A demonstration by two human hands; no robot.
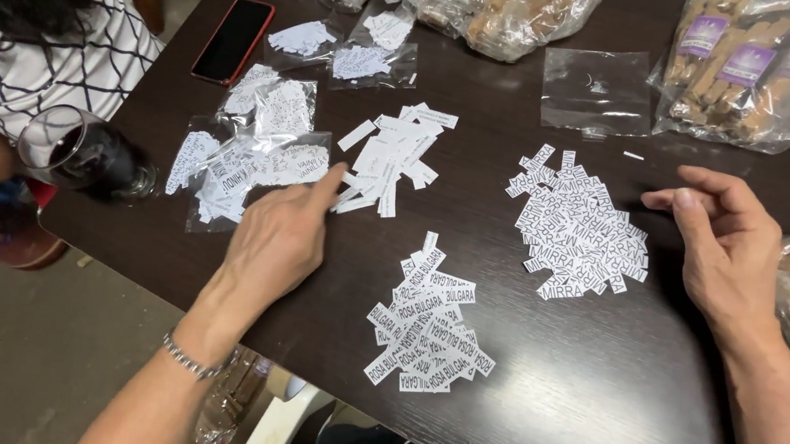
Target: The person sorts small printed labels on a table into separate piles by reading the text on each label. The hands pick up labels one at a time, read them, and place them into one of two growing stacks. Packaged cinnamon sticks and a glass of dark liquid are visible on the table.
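Note:
My left hand (278, 238) rests on the dark table (594, 397), its fingers reaching toward a loose pile of small white paper slips (391, 156) and touching the edge of clear bags of slips (242, 158). My right hand (726, 243) hovers with fingers loosely apart beside a second pile of printed slips (580, 225), holding nothing. A third pile of printed slips (428, 321) lies between my two arms, near the table's front edge.
A phone in a red case (234, 40) lies at the back left. A glass of dark drink (87, 154) stands at the left edge by another person (28, 16). Bags of brown sticks (751, 65) line the back and right; an empty clear bag (597, 88) lies flat.

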